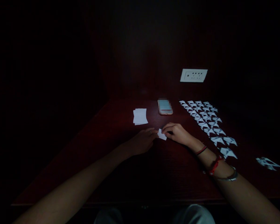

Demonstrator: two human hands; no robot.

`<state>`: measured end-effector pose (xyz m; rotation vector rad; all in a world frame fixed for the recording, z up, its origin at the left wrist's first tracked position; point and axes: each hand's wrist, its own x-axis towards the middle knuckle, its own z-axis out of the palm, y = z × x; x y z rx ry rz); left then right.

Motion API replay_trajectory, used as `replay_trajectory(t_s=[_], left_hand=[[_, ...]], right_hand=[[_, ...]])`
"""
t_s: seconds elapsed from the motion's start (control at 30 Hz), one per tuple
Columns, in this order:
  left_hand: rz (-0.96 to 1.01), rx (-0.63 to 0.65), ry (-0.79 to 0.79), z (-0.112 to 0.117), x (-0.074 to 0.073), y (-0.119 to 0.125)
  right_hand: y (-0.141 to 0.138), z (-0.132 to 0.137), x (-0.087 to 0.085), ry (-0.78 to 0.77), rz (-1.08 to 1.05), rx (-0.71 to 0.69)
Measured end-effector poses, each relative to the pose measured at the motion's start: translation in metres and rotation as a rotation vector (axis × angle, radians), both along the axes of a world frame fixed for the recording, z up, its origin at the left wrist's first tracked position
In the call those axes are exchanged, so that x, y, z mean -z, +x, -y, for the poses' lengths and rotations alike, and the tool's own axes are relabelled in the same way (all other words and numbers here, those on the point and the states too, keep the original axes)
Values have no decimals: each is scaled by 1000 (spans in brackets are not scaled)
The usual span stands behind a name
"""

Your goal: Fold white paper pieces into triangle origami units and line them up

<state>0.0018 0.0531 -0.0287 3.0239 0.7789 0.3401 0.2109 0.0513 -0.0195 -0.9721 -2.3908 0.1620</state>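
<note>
A small piece of white paper (pixel 162 135) lies between my two hands over the middle of the table. My left hand (pixel 143 140) pinches its left edge with the fingertips. From the other side, my right hand (pixel 176 133) has its thumb and forefinger closed on the paper's right part. Whether the sheet is folded is too small to tell. Just beyond my left hand sits a short stack of white paper sheets (pixel 140 116), slightly askew.
Several folded white paper figures (pixel 206 118) stand in rows at the right. A smaller white cluster (pixel 268 163) lies at the far right. A phone (pixel 165 107) rests behind my hands on the dark red table (pixel 91 149). A white socket plate (pixel 193 75) is on the back wall.
</note>
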Motion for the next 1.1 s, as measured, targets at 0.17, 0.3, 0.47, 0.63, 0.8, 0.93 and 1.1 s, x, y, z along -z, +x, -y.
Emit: replay_trajectory(t_s=[0.17, 0.3, 0.47, 0.63, 0.8, 0.93, 1.1], left_hand=[[-27, -13, 36, 6, -7, 8], [-27, -50, 90, 11, -9, 6], [-22, -83, 138, 15, -7, 4], [-85, -48, 133, 12, -1, 2], [-92, -73, 135, 16, 0, 1], [-80, -101, 167, 21, 1, 1], [-84, -90, 169, 23, 1, 2]], right_hand=[[3, 0, -1, -32, 29, 19], [3, 0, -1, -7, 58, 1], [2, 0, -1, 30, 86, -18], [2, -1, 0, 41, 78, -29], [2, -1, 0, 30, 54, -14], [2, 0, 0, -24, 10, 4], [2, 0, 1, -57, 3, -2]])
